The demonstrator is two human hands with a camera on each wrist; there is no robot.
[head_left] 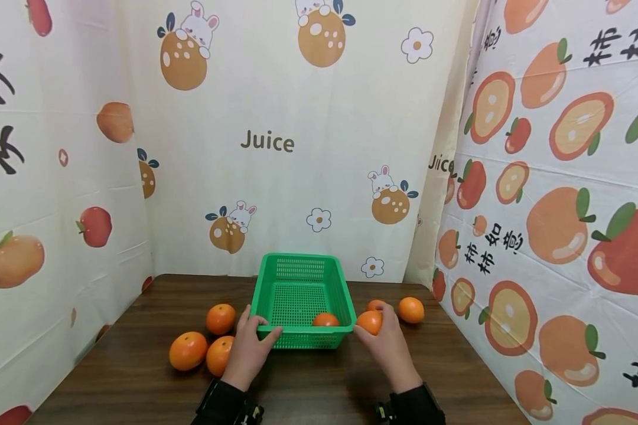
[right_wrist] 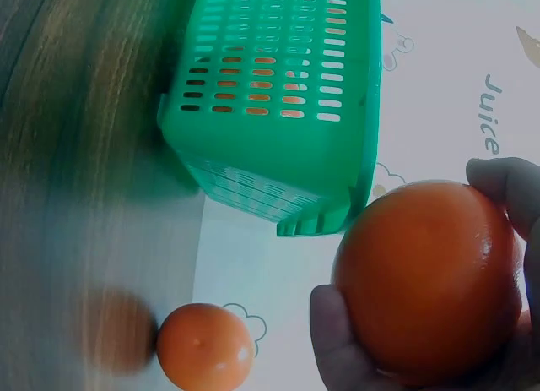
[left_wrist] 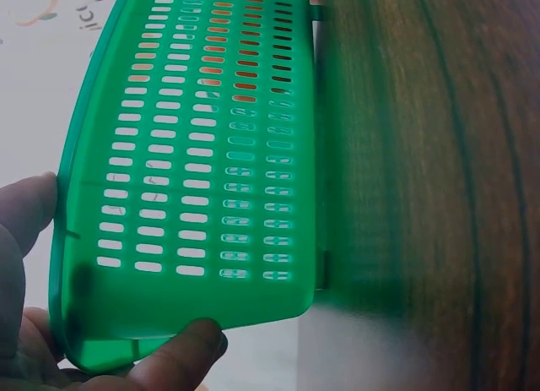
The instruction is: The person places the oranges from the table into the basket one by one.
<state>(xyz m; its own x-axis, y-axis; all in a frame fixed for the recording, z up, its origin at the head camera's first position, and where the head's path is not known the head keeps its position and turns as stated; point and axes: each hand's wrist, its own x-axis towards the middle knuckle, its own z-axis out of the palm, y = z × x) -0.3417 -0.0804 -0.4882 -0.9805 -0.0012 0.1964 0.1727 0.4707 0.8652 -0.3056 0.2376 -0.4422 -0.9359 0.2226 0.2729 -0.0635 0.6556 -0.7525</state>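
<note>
Our left hand [head_left: 248,349] grips the green basket [head_left: 305,340], which runs lengthwise forward, just left of our right hand [head_left: 390,347] holding an orange [head_left: 369,321].

Dark brown table [head_left: 319,392] is showing its streaked wood grain | green basket [head_left: 304,340] is standing toward the far edge | three oranges [head_left: 188,351] are sitting close together at left | two more oranges [head_left: 411,310] are resting at right, one partly hidden

Seven oranges [head_left: 188,351], one basket [head_left: 298,329], two hands [head_left: 248,353], two sleeves [head_left: 222,404], one table [head_left: 319,383]
</note>
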